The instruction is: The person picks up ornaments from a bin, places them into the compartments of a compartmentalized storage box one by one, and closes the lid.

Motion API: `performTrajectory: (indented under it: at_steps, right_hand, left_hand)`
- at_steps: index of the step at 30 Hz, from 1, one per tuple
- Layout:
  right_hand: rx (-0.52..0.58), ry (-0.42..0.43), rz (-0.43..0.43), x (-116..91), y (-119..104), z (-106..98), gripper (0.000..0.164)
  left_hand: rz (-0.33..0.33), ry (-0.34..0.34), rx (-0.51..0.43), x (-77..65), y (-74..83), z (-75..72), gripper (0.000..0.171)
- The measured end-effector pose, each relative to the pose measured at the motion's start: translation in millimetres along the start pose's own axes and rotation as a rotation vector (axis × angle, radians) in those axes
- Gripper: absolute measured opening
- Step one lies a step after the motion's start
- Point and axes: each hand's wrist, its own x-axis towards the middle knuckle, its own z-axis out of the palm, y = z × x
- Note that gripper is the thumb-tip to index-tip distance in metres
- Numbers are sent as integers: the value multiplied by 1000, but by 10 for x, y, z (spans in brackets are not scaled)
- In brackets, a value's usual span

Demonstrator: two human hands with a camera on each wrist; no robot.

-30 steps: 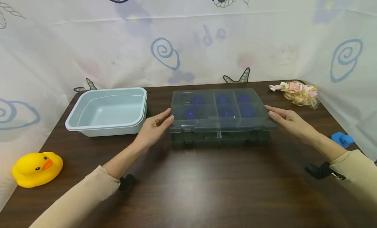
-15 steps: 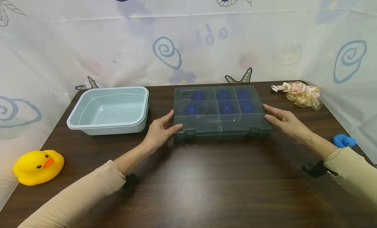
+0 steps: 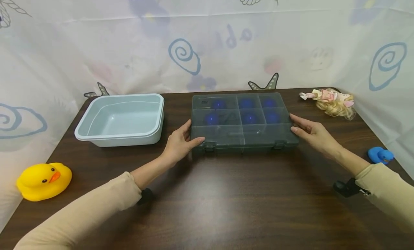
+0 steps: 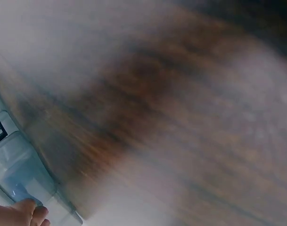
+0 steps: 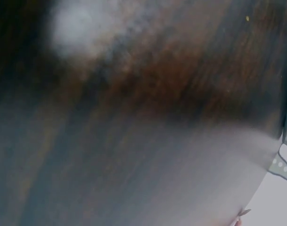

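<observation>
A translucent dark grey compartment box (image 3: 220, 133) lies flat in the middle of the table in the head view, its lid down. Several round blue things (image 3: 250, 117) show through the lid in separate compartments. My left hand (image 3: 178, 144) grips the box's front left corner, thumb at the front edge and fingers along the left side. At the right side, my right hand (image 3: 315, 135) holds the edge between thumb and fingers; some fingertips are hidden. In the left wrist view, fingertips (image 4: 28, 212) touch the clear plastic box (image 4: 20, 162). The right wrist view shows mostly blurred tabletop.
Left of the box stands a pale blue basin (image 3: 119, 137). A yellow rubber duck (image 3: 43, 181) sits at the table's left edge. On the right are a blond doll (image 3: 331, 99) and a small blue duck (image 3: 379, 155). A printed cloth (image 3: 220, 56) hangs behind the dark wooden table (image 3: 220, 207).
The lid's front edge, raised above the base a second ago, has come down onto it. My left hand has shifted slightly forward and right, its thumb now at the front corner.
</observation>
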Motion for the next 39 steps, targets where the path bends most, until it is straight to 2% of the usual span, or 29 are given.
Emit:
performTrajectory:
  at_steps: [6, 9, 10, 12, 14, 15, 17, 19, 22, 25, 28, 31, 39]
  right_hand:
    - [-59, 10, -13, -9, -36, -5, 54]
    - [-87, 137, -70, -38, -141, 4, 47]
    - [-56, 197, -109, -42, -199, 20, 42]
    - [98, 297, -195, -46, -345, 92, 34]
    - [296, 311, -275, -41, -518, 230, 26]
    - [410, 269, -284, -40, -606, 318, 25]
    - [626, 135, -215, -50, -765, 533, 23]
    - [760, 0, -64, -64, -890, 788, 25]
    - [906, -165, 172, -65, -1000, 1163, 36]
    - [980, -242, 315, -59, -1051, 1472, 44]
    - [1012, -260, 385, -68, -1090, 1682, 43]
    - [1035, -245, 405, -76, -1127, 1805, 45]
    - [1173, -95, 440, -77, -1251, 2042, 45]
  left_hand:
    - [22, 10, 157, -8, 4, -2, 84]
    - [46, 8, 227, -18, 3, 4, 83]
    - [55, 11, 244, -21, 5, 7, 82]
    - [61, 11, 262, -23, 7, 9, 82]
    - [68, 20, 281, -25, 16, 10, 82]
    - [67, 23, 283, -23, 19, 9, 81]
    - [69, 30, 288, -21, 24, 4, 81]
    - [68, 34, 284, -21, 19, -1, 81]
    - [61, 29, 237, -20, -4, -5, 82]
    - [48, 15, 178, -17, -26, 8, 82]
    - [43, 11, 153, -16, -25, 29, 81]
    - [51, 10, 152, -19, -15, 41, 81]
    - [56, 17, 128, -29, 3, 17, 80]
